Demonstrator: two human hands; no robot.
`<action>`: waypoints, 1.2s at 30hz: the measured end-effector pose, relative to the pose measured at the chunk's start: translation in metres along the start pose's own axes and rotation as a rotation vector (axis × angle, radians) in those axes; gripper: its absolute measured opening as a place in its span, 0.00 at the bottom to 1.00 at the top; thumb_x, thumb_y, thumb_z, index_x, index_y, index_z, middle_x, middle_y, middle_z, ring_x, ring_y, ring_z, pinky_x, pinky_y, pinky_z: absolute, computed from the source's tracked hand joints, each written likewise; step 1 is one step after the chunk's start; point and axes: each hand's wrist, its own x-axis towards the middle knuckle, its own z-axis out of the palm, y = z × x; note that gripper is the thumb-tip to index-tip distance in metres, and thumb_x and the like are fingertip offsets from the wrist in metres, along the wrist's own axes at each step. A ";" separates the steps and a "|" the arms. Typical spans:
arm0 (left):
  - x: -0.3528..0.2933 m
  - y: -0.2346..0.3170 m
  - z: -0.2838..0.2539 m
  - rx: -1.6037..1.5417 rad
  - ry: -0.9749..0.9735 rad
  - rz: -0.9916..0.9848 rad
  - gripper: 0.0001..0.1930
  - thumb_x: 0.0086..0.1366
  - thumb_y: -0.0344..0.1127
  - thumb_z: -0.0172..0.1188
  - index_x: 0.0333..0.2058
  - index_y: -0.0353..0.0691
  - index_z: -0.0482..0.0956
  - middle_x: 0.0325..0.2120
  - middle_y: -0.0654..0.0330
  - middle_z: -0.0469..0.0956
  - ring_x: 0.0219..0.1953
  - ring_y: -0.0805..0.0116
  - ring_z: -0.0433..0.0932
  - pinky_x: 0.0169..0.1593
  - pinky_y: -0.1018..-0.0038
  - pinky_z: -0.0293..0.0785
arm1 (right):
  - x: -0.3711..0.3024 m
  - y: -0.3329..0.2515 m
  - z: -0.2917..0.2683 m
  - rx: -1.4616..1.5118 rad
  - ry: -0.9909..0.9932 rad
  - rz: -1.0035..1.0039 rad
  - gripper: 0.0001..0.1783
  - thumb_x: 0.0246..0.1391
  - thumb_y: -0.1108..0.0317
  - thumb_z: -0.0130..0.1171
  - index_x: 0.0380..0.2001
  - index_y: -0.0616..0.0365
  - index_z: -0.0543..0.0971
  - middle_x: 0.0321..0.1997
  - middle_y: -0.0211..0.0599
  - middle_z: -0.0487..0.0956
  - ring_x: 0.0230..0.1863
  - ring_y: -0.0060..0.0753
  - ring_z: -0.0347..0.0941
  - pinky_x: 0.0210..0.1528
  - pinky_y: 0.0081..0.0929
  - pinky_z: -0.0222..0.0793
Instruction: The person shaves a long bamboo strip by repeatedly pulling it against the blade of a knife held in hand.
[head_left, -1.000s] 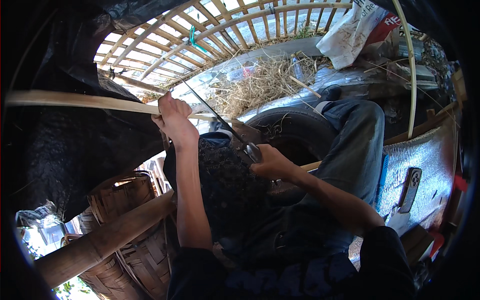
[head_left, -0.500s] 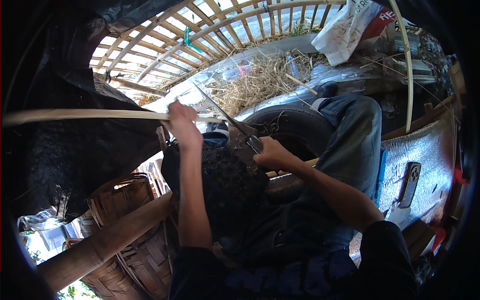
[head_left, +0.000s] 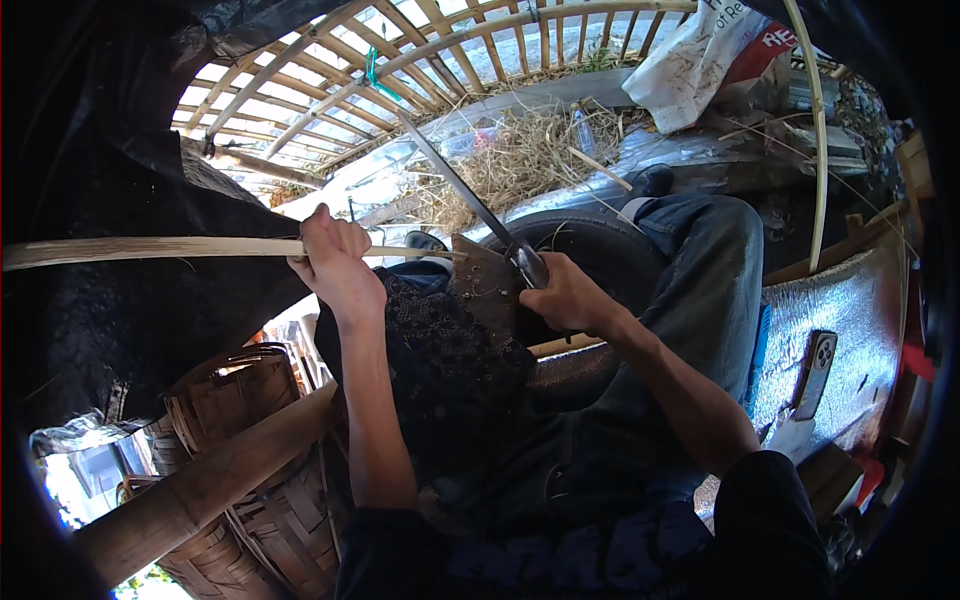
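My left hand [head_left: 338,258] is closed round a long, pale bamboo strip [head_left: 170,249]. The strip runs level from the left rim of the view, and its short right end lies over my lower leg and reaches a brown board-like piece [head_left: 487,292] with shavings on it. In my right hand [head_left: 572,297] is the dark handle of a long-bladed knife [head_left: 462,190], its blade slanting up and away to the left. The blade stands a little above and right of the strip's end, apart from it. A dark patterned cloth [head_left: 435,345] covers my lap.
Beyond my legs lie a tyre [head_left: 545,222] and dry straw [head_left: 510,170] before a bamboo slat fence [head_left: 440,60]. Woven baskets [head_left: 235,395] and a thick bamboo pole [head_left: 205,480] are at lower left. A phone [head_left: 816,375] rests on a silvery sheet [head_left: 860,310] at right.
My left hand has shifted left and slightly down with the bamboo strip. The knife has moved right and turned, away from the strip where the two had met or overlapped.
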 end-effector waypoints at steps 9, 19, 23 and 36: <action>0.013 -0.003 0.008 0.015 0.104 0.033 0.22 0.56 0.32 0.48 0.09 0.50 0.46 0.06 0.72 0.44 0.09 0.81 0.40 0.16 0.78 0.38 | -0.021 -0.007 0.042 0.169 0.118 -0.423 0.12 0.38 0.70 0.52 0.26 0.69 0.70 0.20 0.44 0.71 0.25 0.32 0.69 0.30 0.30 0.64; 0.017 -0.004 0.003 -0.008 0.163 0.034 0.20 0.56 0.32 0.48 0.10 0.48 0.49 0.06 0.71 0.44 0.09 0.81 0.41 0.16 0.78 0.39 | 0.006 0.007 0.033 -0.009 -0.117 -0.081 0.10 0.38 0.72 0.51 0.26 0.67 0.71 0.19 0.32 0.70 0.21 0.20 0.64 0.27 0.24 0.62; 0.017 -0.007 0.000 -0.026 0.123 0.025 0.20 0.54 0.31 0.52 0.15 0.47 0.47 0.08 0.71 0.45 0.11 0.81 0.42 0.17 0.78 0.39 | 0.000 -0.006 0.034 0.048 -0.081 -0.229 0.10 0.38 0.70 0.52 0.25 0.67 0.72 0.23 0.44 0.75 0.24 0.37 0.72 0.29 0.33 0.65; 0.021 -0.001 -0.018 0.002 0.085 0.057 0.20 0.56 0.32 0.48 0.11 0.49 0.48 0.07 0.71 0.43 0.10 0.81 0.40 0.16 0.79 0.39 | 0.011 0.005 0.036 -0.119 -0.051 -0.214 0.11 0.35 0.70 0.53 0.25 0.67 0.71 0.19 0.43 0.73 0.21 0.33 0.69 0.27 0.29 0.64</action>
